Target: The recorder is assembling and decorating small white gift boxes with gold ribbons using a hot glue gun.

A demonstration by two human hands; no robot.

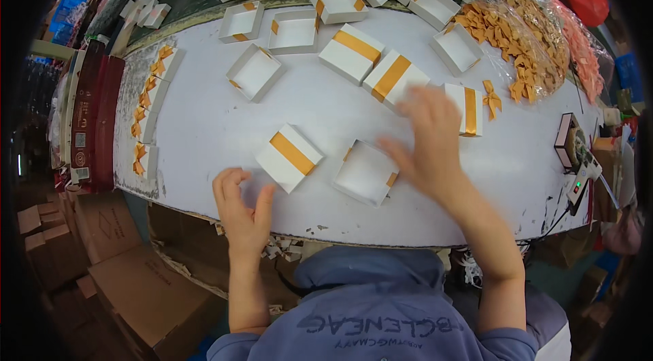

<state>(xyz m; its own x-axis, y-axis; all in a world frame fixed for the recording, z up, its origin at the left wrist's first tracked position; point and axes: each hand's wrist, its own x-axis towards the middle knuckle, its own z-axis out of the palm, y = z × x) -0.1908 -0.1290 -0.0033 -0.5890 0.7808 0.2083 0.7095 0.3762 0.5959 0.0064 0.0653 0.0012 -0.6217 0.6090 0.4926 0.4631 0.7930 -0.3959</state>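
Note:
Near the table's front edge, my left hand (241, 206) is open, thumb and fingers apart and slightly curled. Just beyond it lies a white box lid (290, 158) with a gold ribbon band, not touched. My right hand (430, 138) is blurred by motion, with thumb and fingers spread and nothing seen in it. Close to its thumb rests an open white box part (366, 172), hollow side up, with ribbon on its edges. Past its fingertips are two more ribboned lids, one (394, 80) partly covered by the hand. Another ribboned lid (466, 109) is to its right.
Many open white boxes (340, 4) crowd the table's far side. A plastic bag of gold bows (530, 41) is at the far right, a loose bow (492, 100) nearer. Boxes with bows (158, 95) line the left. A small device with a green light (581, 183) stands right.

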